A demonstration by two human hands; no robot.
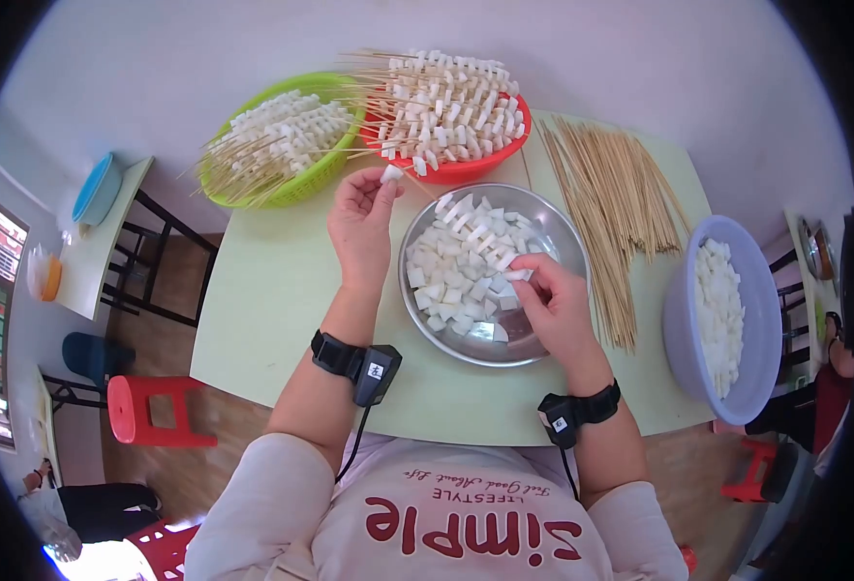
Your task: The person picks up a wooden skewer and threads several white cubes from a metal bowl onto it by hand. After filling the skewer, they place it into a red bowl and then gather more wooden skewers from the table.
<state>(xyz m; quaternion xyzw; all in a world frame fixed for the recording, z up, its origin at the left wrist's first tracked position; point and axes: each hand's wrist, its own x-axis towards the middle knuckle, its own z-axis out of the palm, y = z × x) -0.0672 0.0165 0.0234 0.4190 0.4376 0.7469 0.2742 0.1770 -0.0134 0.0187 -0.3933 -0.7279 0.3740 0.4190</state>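
Note:
My left hand (362, 208) is closed, pinching a white cut piece (392, 173) between thumb and fingers at the upper end of a thin wooden skewer. A row of white pieces is threaded along this skewer (473, 229), which slants over a round metal bowl (570, 205). At its lower end my right hand (555, 298) is closed, thumb and fingers gripping by the last white piece (518, 275). Many loose white pieces (446, 269), cut in small blocks, lie in the bowl beneath.
Filled skewers are piled in a green basket (325, 172) and a red basket (475, 172) behind the bowl. Bare bamboo skewers (616, 194) lie at the right of the table (262, 320). Beyond them, a lavender tub (761, 320) holds more white pieces. A red stool (146, 412) stands left.

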